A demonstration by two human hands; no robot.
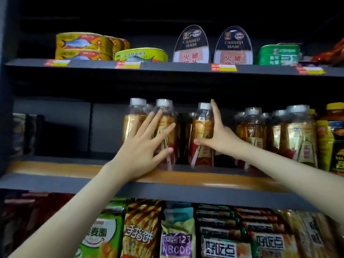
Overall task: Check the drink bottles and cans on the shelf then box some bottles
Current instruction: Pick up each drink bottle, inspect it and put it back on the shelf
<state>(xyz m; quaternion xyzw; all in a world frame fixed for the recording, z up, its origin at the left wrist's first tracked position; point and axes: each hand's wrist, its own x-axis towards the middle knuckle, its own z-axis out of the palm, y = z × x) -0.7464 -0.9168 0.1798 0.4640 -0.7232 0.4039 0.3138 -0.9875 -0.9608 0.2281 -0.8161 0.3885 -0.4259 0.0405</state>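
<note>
straight, spread fingers (149, 125) of the left hand (141, 149) are laid flat on two tea bottles (164, 106). the right hand (220, 138) is spread wide against a third bottle (202, 127), unclasped. all are stood on the middle shelf (232, 178). checking seems under way; boxing calls for a closed grasp.

1 wide-angle view from the head, facing the shelf unit (8, 108) square-on and close, with left hand (143, 146) and right hand (217, 135) both on the bottles (202, 127) at mid-frame. It looks slightly up at the can shelf (167, 67), down on the bottle shelf (186, 176) and the snacks (141, 235) — straight edges bow.
</note>
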